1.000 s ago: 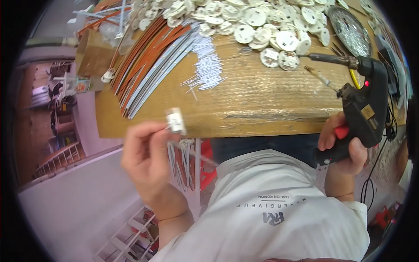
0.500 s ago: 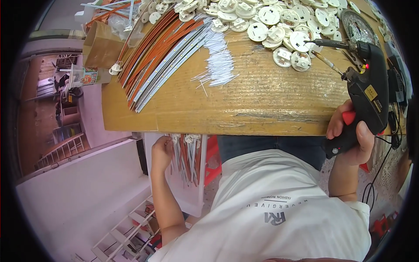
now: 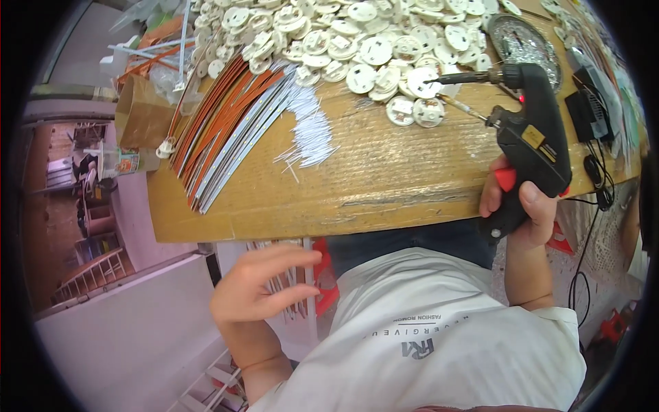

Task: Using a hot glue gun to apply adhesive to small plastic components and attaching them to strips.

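Note:
My right hand (image 3: 539, 218) grips the handle of a black soldering gun (image 3: 532, 134) with a red trigger. The gun's dark tip and a thin feed tube point left, over the near edge of a heap of round white plastic parts (image 3: 376, 49). My left hand (image 3: 250, 285) is in the air just below the table's near edge, fingers apart and nothing visible in them. Beneath it stands a white box (image 3: 310, 329) holding orange and white strips, partly hidden by the hand. On the table lie a sheaf of LED strips (image 3: 233, 137) and a pile of short white wires (image 3: 312, 134).
The wooden table (image 3: 391, 185) spans the view. Brown paper bag (image 3: 141, 113) and plastic bags sit at its left end. Toward the back right are a round dish (image 3: 557, 60) of silvery bits, a black power adapter (image 3: 587, 113) and a coiled black cable (image 3: 598, 182).
My left hand has come up out of the strip box and opened, nearer the camera. The view has shifted, so the table sits lower and further left; my right hand still holds the soldering gun.

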A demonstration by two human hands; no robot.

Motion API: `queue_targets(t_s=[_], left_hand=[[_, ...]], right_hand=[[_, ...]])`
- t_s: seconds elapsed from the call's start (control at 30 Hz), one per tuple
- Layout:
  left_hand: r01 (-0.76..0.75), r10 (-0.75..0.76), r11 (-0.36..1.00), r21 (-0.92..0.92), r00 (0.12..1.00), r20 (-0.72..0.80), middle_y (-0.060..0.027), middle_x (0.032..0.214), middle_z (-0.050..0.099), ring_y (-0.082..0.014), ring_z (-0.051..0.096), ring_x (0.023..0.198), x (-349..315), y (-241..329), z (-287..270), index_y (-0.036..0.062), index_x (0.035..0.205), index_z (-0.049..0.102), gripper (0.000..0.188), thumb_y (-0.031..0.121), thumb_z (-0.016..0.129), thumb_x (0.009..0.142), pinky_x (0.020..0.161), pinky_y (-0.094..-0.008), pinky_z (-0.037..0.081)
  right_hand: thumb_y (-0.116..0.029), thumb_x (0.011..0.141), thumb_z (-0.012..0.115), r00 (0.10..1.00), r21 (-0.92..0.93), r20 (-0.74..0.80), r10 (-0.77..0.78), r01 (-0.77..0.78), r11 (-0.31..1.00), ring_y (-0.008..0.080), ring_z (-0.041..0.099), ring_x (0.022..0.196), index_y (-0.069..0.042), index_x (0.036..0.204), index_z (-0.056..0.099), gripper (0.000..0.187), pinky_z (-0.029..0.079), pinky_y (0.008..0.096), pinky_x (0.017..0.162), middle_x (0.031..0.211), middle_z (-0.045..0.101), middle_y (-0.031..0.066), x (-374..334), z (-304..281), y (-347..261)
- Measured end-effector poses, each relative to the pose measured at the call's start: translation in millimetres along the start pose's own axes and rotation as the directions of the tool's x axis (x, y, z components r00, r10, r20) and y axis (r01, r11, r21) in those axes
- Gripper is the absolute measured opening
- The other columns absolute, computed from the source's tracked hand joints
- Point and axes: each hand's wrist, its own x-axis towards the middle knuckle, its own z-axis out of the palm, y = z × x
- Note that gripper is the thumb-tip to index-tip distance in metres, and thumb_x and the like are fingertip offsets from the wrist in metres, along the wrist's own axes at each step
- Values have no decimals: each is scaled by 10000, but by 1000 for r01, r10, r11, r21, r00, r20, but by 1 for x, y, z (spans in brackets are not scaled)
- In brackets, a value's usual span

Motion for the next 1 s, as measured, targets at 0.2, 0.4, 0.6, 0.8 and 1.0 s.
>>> queue_targets(t_s=[0.2, 0.4, 0.6, 0.8, 1.0], left_hand=[[-181, 649, 618, 765, 668, -365, -118, 1044, 737, -286, 697, 961, 117, 36, -22, 22, 1083, 730, 331, 86, 842, 779, 874, -403, 504], [-186, 680, 372, 909, 721, -131, -57, 925, 711, -261, 677, 915, 194, 27, -23, 84, 968, 717, 153, 108, 776, 829, 882, -405, 449], [-189, 700, 490, 851, 668, -254, -71, 897, 741, -248, 694, 885, 201, 15, -29, 72, 964, 730, 107, 91, 760, 863, 861, -401, 449], [-247, 397, 914, 321, 706, -586, -88, 951, 774, -177, 697, 812, 151, 28, -16, 18, 1094, 770, 191, 26, 769, 903, 776, -322, 512], [-209, 204, 977, 44, 852, -483, -59, 970, 753, -121, 648, 863, 111, 23, 35, -23, 1117, 777, 207, -30, 763, 911, 808, -271, 507]], right_hand=[[-356, 872, 640, 1000, 16, 15, 9, -10, 1000, 212, 604, 549, 128, 1176, 584, 574, 536, 319, 524, 695, 604, 147, 3, -4, 1], [-330, 855, 662, 997, 77, 58, 41, -45, 996, 230, 644, 567, 144, 1195, 595, 587, 555, 327, 547, 717, 647, 167, 5, -8, 5], [-272, 870, 646, 998, 101, 47, 30, -35, 994, 233, 653, 592, 142, 1213, 587, 541, 571, 342, 571, 777, 667, 182, 3, -8, 6], [-261, 883, 634, 992, 93, 113, 57, -67, 993, 238, 677, 672, 107, 1235, 588, 512, 584, 361, 603, 1013, 689, 216, 2, -14, 6], [-230, 881, 624, 989, 97, 123, 83, -95, 991, 239, 686, 696, 92, 1241, 599, 484, 590, 368, 619, 1131, 682, 217, -3, -15, 5]])
